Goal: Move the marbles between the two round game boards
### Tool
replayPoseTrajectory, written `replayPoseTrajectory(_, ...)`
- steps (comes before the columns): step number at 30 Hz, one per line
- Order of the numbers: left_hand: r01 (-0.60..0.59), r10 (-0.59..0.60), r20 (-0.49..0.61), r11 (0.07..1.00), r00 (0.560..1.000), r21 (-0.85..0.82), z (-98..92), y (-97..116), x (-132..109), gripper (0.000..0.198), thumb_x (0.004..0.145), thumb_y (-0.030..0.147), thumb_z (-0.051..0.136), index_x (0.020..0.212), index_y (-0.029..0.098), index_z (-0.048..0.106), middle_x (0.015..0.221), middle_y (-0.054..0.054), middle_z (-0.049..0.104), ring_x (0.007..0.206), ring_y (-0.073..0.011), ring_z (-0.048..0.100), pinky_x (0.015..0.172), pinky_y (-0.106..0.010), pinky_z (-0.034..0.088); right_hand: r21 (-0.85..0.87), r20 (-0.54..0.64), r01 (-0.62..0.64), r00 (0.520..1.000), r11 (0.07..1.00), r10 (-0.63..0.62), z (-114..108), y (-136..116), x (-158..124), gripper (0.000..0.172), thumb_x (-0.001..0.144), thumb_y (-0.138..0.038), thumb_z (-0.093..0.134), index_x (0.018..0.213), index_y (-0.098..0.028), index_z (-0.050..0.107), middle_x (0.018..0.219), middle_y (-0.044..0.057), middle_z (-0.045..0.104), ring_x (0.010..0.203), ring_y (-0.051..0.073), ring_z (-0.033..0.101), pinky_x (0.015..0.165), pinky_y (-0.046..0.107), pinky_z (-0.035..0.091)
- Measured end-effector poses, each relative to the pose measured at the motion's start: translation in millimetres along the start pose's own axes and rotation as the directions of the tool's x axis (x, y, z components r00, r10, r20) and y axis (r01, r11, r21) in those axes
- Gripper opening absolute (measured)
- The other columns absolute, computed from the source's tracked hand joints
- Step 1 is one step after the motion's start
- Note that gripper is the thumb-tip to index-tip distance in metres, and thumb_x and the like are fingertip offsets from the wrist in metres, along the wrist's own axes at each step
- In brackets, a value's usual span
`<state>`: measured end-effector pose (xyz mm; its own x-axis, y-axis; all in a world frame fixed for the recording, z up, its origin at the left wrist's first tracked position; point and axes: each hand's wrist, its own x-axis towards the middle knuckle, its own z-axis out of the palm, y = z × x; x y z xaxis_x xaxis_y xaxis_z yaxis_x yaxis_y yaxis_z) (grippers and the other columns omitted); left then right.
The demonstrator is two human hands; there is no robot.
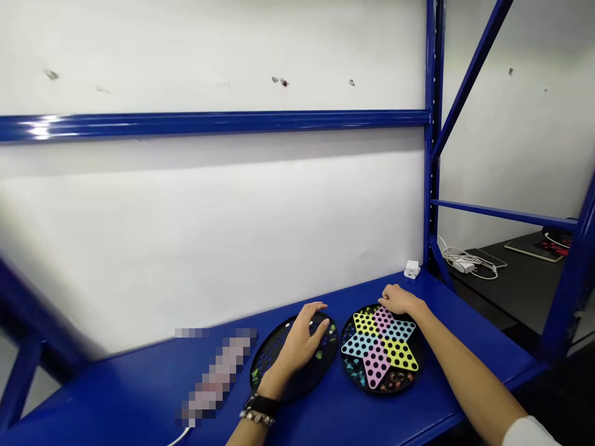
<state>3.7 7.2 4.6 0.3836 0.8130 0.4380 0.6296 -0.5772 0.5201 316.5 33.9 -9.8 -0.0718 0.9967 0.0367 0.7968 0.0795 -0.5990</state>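
left hand (304, 341) rests open-fingered on round black plastic marble tray (272, 359); right hand (400, 300) curls at 12 o'clock rim of black pastel-star board (379, 347), prob steadying; grip unclear.

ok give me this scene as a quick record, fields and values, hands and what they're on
surface: blue shelf
left: left hand palm down on black round tray
tray contents: loose marbles, several colours
right: right hand curled on far rim of star board
board: right of the tray, pastel points, holes look empty, more marbles in rim pockets
behind: white adapter at the back edge
far right: cables on black desk
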Motion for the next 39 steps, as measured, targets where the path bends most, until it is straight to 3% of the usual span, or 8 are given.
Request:
replayPoseTrajectory(5,-0.023,0.024,0.033,0.999,0.999,-0.03,5.8,8.1,-0.3,0.03,0.093,0.038,0.048,0.118,0.024,0.058,0.127,-0.006,0.06,0.122,-0.0226,0.054,0.109,-0.042,0.042,-0.191,-0.015,-0.085,0.996,0.978,0.084,8.6,-1.7,-1.7,0.022,0.088,-0.027,0.056,0.068,-0.017,0.059,0.078,0.01,0.064,0.069,0.022,0.063,0.064,0.031,0.043)
replayPoseTrajectory(10,-0.033,0.035,0.051,0.999,0.998,-0.035,3.7,12.5,-4.0,0.028,0.093,0.036,0.048,0.116,0.025,0.06,0.125,-0.006,0.061,0.12,-0.023,0.054,0.109,-0.042,0.042,-0.299,-0.066,-0.075,0.996,0.951,0.058,17.5,-10.7,-8.1,0.031,0.097,-0.029,0.039,0.09,-0.014,0.066,0.1,0.019,0.067,0.094,0.029,0.066,0.079,0.037,0.045)
replayPoseTrajectory(18,0.014,-0.014,0.006,1.0,1.0,-0.026,-7.2,3.9,-6.6,0.03,0.094,0.04,0.046,0.115,0.024,0.06,0.122,-0.006,0.062,0.117,-0.022,0.056,0.106,-0.04,0.044,-0.419,-0.074,-0.088,0.995,0.904,0.062,14.5,-9.4,-20.7,0.036,0.099,-0.027,0.031,0.105,-0.013,0.064,0.105,0.018,0.068,0.096,0.029,0.067,0.077,0.034,0.044)
replayPoseTrajectory(33,0.04,-0.041,-0.019,0.999,0.999,-0.006,-11.7,0.9,-5.7,0.033,0.095,0.044,0.043,0.115,0.024,0.059,0.122,-0.006,0.061,0.118,-0.0221,0.055,0.107,-0.041,0.043,-0.458,-0.113,-0.095,0.992,0.884,0.048,15.6,-20.7,-27.0,0.034,0.099,-0.024,0.034,0.099,-0.012,0.066,0.101,0.019,0.07,0.092,0.028,0.068,0.078,0.035,0.045)
replayPoseTrajectory(39,0.075,-0.075,-0.031,0.997,0.997,0.016,-15.1,-3.1,-5.1,0.032,0.095,0.043,0.042,0.115,0.023,0.059,0.121,-0.006,0.061,0.119,-0.0233,0.053,0.107,-0.042,0.042,-0.498,-0.076,-0.086,0.996,0.863,0.055,18.0,-28.4,-32.3,0.033,0.099,-0.024,0.037,0.113,-0.008,0.063,0.108,0.024,0.067,0.096,0.031,0.067,0.079,0.038,0.047)
